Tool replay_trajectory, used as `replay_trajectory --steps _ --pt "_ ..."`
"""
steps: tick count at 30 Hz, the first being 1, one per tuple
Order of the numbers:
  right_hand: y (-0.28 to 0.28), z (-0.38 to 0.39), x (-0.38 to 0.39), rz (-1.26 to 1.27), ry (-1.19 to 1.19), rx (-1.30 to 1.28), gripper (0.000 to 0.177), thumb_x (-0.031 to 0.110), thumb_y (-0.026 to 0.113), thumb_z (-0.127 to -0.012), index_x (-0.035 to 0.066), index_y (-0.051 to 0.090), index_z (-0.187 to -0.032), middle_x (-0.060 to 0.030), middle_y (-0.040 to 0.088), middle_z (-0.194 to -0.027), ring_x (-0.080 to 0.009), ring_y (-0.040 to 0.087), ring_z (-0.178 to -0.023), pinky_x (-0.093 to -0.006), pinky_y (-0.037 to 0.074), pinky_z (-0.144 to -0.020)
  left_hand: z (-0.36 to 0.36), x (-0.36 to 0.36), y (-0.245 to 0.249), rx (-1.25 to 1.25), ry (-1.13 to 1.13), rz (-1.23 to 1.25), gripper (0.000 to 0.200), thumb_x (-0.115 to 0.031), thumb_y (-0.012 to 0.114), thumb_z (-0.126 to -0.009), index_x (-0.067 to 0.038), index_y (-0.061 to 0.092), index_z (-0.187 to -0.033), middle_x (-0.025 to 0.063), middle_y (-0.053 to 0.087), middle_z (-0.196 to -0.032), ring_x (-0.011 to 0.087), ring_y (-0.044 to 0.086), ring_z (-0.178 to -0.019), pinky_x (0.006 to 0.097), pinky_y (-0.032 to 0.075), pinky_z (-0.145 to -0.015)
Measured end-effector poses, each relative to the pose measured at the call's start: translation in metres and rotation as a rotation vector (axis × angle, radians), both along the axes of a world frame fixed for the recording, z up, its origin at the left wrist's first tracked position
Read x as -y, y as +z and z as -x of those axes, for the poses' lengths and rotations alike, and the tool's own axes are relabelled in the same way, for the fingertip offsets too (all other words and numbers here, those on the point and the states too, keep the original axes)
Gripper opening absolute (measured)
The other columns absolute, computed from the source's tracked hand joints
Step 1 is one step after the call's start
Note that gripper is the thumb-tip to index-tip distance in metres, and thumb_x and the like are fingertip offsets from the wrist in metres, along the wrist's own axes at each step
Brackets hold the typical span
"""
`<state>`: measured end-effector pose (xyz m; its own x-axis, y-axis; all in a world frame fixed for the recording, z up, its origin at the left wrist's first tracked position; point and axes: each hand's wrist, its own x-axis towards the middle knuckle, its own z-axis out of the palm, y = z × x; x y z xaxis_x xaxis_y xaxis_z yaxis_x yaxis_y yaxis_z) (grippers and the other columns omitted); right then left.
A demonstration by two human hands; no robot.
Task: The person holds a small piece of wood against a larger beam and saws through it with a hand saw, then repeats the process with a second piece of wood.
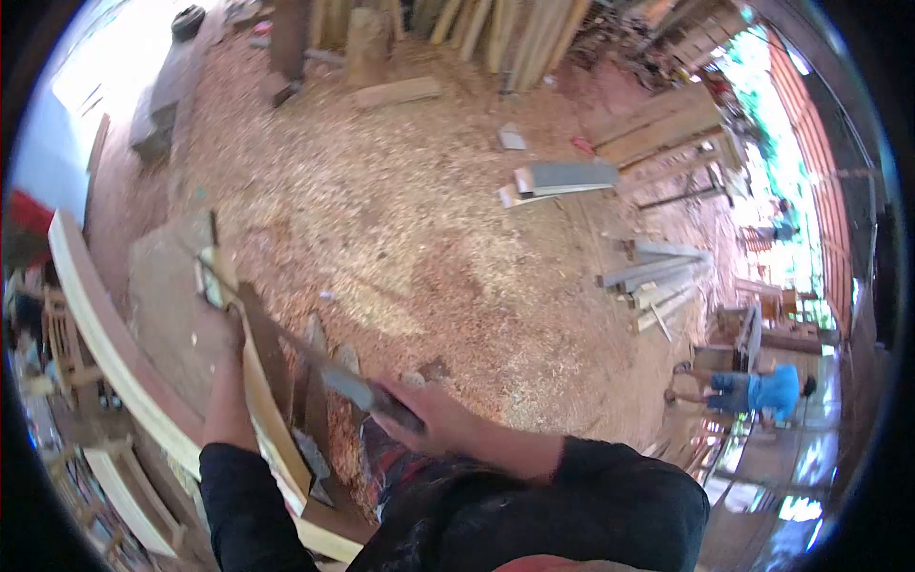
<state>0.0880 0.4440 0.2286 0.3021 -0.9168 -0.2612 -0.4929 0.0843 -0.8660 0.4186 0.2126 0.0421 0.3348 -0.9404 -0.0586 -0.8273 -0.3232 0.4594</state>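
Note:
My right hand (pixel 434 419) is wrapped round the dark handle of a handsaw (pixel 348 383). Its long narrow blade runs up and left, crossing over near my left hand. My left hand (pixel 221 332) is closed on a narrow piece of wood (pixel 208 276), whose pale end shows past the fingers. Below that hand, a long wooden board (pixel 262 391) stretches down toward my body. Motion blur softens the hands and the blade, and the saw's teeth do not show.
A long curved beam (pixel 114 343) lies along the left. Wood shavings (pixel 381 210) cover the floor. Stacked grey-topped boards (pixel 572 177) and squared timbers (pixel 658 272) lie to the right. A person in a blue shirt (pixel 774 391) stands at far right; planks (pixel 534 43) lean at the back.

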Motion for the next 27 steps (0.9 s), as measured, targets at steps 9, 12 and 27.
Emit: replay_trajectory --steps 9,12,27 --pt "-0.049 -0.146 0.202 0.196 -0.079 0.122 0.050 0.027 0.069 -0.101 0.001 0.061 -0.144 -0.0223 0.072 -0.102 -0.0286 0.072 -0.094 -0.0403 0.056 -0.088 0.003 0.005 -0.024 -0.130 0.123 0.103 0.061 -0.035 0.078 -0.089 -0.011 0.060 -0.143 0.0242 0.072 -0.130 0.0437 0.070 -0.119 0.0532 0.055 -0.099" --pt "-0.019 -0.091 0.137 -0.021 -0.049 0.088 0.052 0.025 0.068 -0.101 0.002 0.058 -0.146 -0.0229 0.073 -0.107 -0.0340 0.074 -0.098 -0.0422 0.058 -0.087 0.023 -0.007 0.055 -0.020 0.115 -0.139 0.059 -0.042 0.078 -0.091 -0.009 0.059 -0.137 0.0228 0.073 -0.128 0.0430 0.072 -0.115 0.0538 0.056 -0.097" --pt "-0.077 -0.134 0.200 0.038 -0.046 0.202 0.045 0.027 0.071 -0.100 0.003 0.062 -0.136 -0.0274 0.074 -0.102 -0.0431 0.075 -0.099 -0.0462 0.058 -0.086 0.028 -0.002 0.050 0.048 0.092 -0.183 0.054 -0.039 0.074 -0.093 -0.007 0.056 -0.133 0.0217 0.074 -0.125 0.0402 0.072 -0.116 0.0524 0.057 -0.098"
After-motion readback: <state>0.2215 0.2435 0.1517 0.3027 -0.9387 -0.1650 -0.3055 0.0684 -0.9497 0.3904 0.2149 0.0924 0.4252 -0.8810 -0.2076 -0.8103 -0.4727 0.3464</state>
